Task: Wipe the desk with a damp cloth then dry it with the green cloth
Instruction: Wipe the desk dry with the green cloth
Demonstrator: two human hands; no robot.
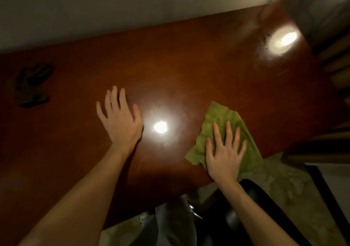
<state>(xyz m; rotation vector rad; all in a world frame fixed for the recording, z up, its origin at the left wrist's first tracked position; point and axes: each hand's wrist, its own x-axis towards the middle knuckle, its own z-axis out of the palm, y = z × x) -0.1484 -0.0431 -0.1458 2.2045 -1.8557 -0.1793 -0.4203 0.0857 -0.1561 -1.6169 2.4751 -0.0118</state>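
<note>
- Head view: dark lump [32, 84] far left on the desk [189, 65], too blurred to identify. Far right corner is smeared too.
- My right hand [225, 155] lies flat, fingers spread, pressing the green cloth [223, 120] near the desk's front edge; my palm hides part of it.
- My left hand [121, 120] has straight, spread fingers over bare wood; contact unclear.

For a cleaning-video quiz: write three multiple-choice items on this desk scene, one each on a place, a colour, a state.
1. Where is the dark crumpled cloth? A far left of the desk; B on a chair; C on the floor.
2. Colour of the wiping cloth under the right hand? A blue; B green; C white.
3. The left hand is: A a fist; B open, fingers straight; C gripping a cloth.
Answers: 1A, it lies alone at the left; 2B, plainly green; 3B, it holds nothing.
</note>
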